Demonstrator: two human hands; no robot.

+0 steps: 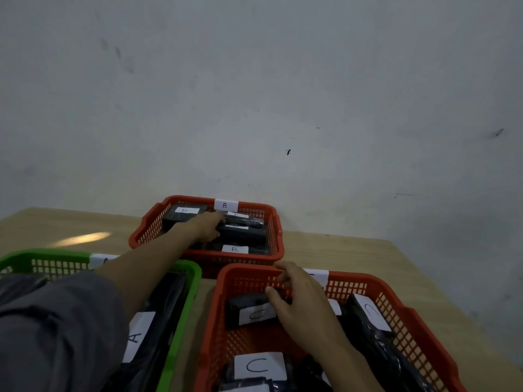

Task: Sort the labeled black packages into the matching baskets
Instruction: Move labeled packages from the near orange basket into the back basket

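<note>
Honestly, looks mostly sorted already, but still a few ways to botch it.

Left hand (208, 226) way out in the far red basket tagged B (276, 236), centre of the frame, fingers curled down around the near end of a black package (243, 232) lying among other B-labelled packs. Can't read the label on that one, too small and blurry. So, biggest risk: dropping a pack without checking the letter, since all of them look the same black.

Right hand (300, 298) lower right of centre, inside the near red basket (396, 315) with the C tag on its far rim. Fingers bent over the far edge of a small black package marked C (249, 312), thumb on its top. Looks like a loose grasp, so could slip and land label-down, then no way to verify later.

Green basket (189, 281) at lower left, just beside the C basket, holding a long pack labelled A (138, 335). Sleeve (56, 321) and left forearm stretched right over it. Pulling that arm back carelessly could snag the green rim and shove the basket toward the table (339, 250) edge.

Also both hands busy in separate baskets at once, eyes only on one. Easy to misplace something that way. Dim light not helping the label reading either.
</note>
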